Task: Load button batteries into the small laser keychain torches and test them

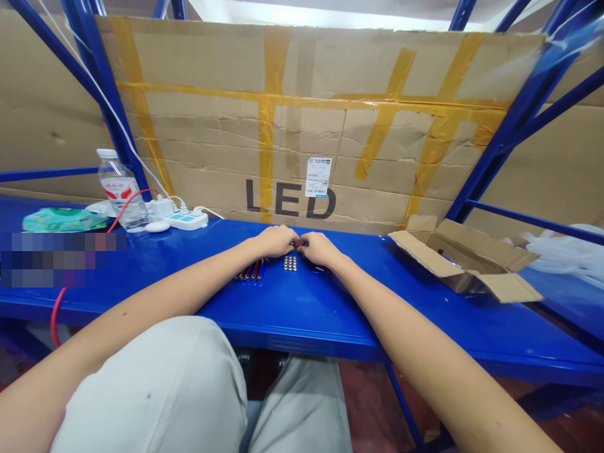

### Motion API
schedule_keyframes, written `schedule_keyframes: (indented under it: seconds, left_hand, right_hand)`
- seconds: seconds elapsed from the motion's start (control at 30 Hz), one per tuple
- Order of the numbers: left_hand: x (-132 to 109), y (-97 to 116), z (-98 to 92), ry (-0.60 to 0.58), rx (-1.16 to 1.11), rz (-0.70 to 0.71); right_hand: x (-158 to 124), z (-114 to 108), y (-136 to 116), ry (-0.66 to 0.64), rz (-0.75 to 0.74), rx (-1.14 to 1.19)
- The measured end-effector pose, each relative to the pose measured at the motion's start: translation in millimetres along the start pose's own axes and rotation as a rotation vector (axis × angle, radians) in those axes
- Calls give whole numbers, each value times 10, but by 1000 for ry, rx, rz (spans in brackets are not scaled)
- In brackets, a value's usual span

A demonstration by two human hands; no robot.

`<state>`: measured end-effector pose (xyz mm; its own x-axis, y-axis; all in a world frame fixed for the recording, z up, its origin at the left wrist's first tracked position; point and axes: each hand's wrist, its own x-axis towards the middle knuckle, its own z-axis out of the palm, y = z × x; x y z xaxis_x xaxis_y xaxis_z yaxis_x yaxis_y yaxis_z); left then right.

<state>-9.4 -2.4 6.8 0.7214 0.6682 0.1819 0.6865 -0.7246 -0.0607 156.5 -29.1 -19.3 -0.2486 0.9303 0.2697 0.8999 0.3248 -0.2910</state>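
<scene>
Small shiny silver round pieces (pixel 290 263) stand in neat rows on the blue tabletop, just in front of my hands. My left hand (pixel 277 240) and my right hand (pixel 317 248) almost meet behind these pieces, fingertips pinched together. Anything between the fingers is too small or hidden to name. Under my left wrist lies a row of several slim shiny tubes (pixel 253 270), dark, red and blue, partly covered by the hand. A dark object (pixel 321 268) shows beside my right hand, mostly hidden by it.
On the right sits an open cardboard box (pixel 425 255). At the left are a water bottle (pixel 125 195), a white power strip (pixel 186 218), a green packet (pixel 63 219) and a red cable (pixel 55 314). A large taped cardboard panel (pixel 212 151) rises behind the table, between blue rack posts.
</scene>
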Motion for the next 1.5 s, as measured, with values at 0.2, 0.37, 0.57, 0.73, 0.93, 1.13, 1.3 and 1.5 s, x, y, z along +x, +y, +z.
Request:
schedule_keyframes:
  seconds: [0.2, 0.37, 0.57, 0.73, 0.93, 1.13, 1.3, 1.5]
  left_hand:
    - [-9, -69, -13, -41, -76, 16]
    - [-63, -118, -49, -66, -193, 36]
    - [-89, -107, -46, -62, -244, 31]
    - [-95, -105, -33, -36, -282, 2]
    - [-104, -110, -44, -23, -252, -56]
    - [-98, -93, -34, -51, -248, -17]
    - [-83, -143, -2, -44, -256, 5]
    - [-98, -163, -22, -39, -266, -54]
  right_hand:
    - [27, 14, 59, -20, 73, 49]
    - [36, 35, 51, 7, 60, 60]
    - [33, 56, 41, 12, 10, 98]
    - [23, 44, 45, 1, 12, 128]
    - [23, 41, 39, 29, 23, 155]
    - [11, 37, 22, 6, -5, 139]
    - [10, 24, 28, -10, -2, 154]
    - [1, 13, 42, -11, 14, 148]
